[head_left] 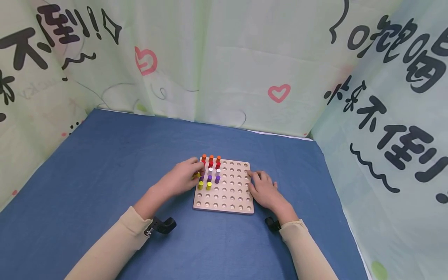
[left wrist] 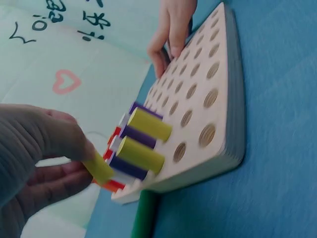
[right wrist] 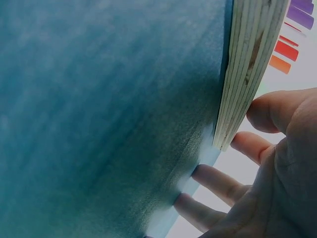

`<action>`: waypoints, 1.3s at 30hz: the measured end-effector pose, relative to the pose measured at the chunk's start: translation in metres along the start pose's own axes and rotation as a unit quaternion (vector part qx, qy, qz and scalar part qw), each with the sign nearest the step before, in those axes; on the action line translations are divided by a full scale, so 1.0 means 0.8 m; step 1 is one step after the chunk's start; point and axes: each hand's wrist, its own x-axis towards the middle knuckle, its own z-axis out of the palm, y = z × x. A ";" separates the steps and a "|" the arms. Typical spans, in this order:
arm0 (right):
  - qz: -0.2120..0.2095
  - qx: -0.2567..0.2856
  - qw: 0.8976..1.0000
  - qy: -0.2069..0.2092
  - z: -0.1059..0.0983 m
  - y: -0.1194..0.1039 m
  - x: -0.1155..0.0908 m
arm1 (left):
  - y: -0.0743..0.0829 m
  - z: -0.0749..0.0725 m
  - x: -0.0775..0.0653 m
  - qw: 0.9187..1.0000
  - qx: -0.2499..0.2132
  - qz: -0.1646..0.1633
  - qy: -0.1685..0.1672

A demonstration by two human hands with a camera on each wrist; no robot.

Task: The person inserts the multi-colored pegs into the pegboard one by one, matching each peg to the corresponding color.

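Observation:
My left hand (head_left: 184, 175) pinches a yellow peg (left wrist: 100, 170) between thumb and fingers, over the left side of a square wooden pegboard (head_left: 219, 201). Pegs stand in rows in the board's left columns: orange pegs (head_left: 211, 157) at the back, then red pegs (head_left: 211, 165), white pegs (head_left: 218, 171), purple pegs (head_left: 217, 179) and two yellow pegs (head_left: 209, 186). That hand hides part of the leftmost column in the head view. At the board's right edge rests my right hand (head_left: 266, 190), its thumb and index fingertip touching the wood and its other fingers spread beside it.
Beside the board's left edge lies a green cylinder (left wrist: 143, 215), seen in the left wrist view. A blue cloth (head_left: 140, 134) covers the table. Printed curtains (head_left: 210, 77) enclose its back and sides. Each wrist wears a black camera strap (head_left: 162, 225).

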 end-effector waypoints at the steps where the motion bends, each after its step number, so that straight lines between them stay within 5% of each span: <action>1: 0.000 0.000 1.000 0.000 0.000 0.000 0.000 | 0.002 0.002 0.000 1.000 -0.009 0.009 0.013; 7: -0.001 0.001 1.000 0.001 0.000 -0.002 -0.001 | 0.011 0.014 0.001 0.994 -0.053 0.059 0.077; 13: -0.001 0.003 1.000 0.000 -0.001 -0.002 -0.001 | 0.016 0.026 0.004 0.990 -0.080 0.078 0.086; 24: 0.002 0.001 1.000 -0.001 0.000 -0.001 -0.001 | 0.013 0.043 0.010 0.988 0.021 0.108 0.111; 39: -0.001 -0.004 1.000 0.003 0.002 0.003 0.001 | 0.011 0.058 0.015 0.985 0.079 0.113 0.103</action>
